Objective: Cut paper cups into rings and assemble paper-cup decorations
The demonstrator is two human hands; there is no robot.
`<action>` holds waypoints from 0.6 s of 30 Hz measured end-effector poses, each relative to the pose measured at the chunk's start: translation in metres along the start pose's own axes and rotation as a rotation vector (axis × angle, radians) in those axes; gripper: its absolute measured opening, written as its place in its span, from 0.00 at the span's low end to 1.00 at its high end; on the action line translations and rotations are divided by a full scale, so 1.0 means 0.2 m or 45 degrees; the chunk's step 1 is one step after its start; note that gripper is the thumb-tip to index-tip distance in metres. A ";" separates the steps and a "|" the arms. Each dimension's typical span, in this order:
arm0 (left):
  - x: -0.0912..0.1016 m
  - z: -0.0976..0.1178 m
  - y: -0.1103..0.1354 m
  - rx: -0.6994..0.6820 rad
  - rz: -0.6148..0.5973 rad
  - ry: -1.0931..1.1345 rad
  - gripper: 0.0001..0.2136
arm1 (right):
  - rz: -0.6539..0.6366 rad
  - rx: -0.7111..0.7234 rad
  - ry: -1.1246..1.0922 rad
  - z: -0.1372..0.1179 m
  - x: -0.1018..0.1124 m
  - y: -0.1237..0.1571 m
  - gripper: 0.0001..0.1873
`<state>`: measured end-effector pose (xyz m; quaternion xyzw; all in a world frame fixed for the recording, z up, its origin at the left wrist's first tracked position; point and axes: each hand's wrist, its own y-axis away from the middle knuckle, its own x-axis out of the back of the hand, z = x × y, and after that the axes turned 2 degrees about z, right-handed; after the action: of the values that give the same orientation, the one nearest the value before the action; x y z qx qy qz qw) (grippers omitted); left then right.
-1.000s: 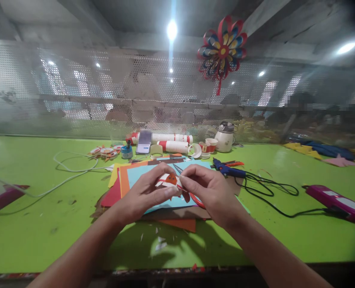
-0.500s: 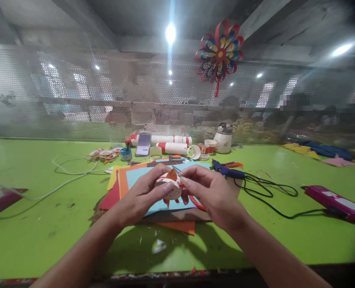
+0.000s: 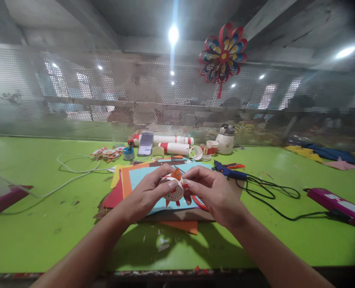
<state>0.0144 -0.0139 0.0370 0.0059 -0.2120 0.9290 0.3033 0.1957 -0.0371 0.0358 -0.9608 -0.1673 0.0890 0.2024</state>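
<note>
L hand (image 3: pixel 149 190): grip closed on small paper craft (image 3: pixel 176 195), thumb over its white dotted face, fingers at upper rim. R hand (image 3: pixel 217 192): grip pinched, thumb to fingertip, at craft's R side by a red bit; exact contact n/c. Craft held above paper stack (image 3: pixel 137 176), btwn front & back edges of worktop (image 3: pixel 60 228), approx. midway L–R. Scissors' orange handle (image 3: pixel 200 204) just below R hand.
</note>
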 end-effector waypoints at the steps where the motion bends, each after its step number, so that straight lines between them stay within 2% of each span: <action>1: 0.00 0.00 0.00 -0.012 0.005 0.003 0.06 | -0.021 0.009 -0.003 -0.01 0.00 0.00 0.03; 7: 0.00 0.00 0.01 -0.111 0.038 -0.023 0.05 | -0.172 0.020 0.057 -0.06 0.01 0.01 0.10; 13: -0.01 0.01 0.02 -0.066 0.036 -0.071 0.07 | -0.039 0.227 0.230 -0.04 -0.04 0.01 0.07; 18: -0.01 0.00 0.02 -0.071 0.043 -0.061 0.07 | -0.035 0.255 0.271 -0.03 -0.04 0.01 0.06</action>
<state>0.0131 -0.0177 0.0360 0.0160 -0.2452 0.9273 0.2824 0.1900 -0.0438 0.0409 -0.9375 -0.1482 0.0000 0.3149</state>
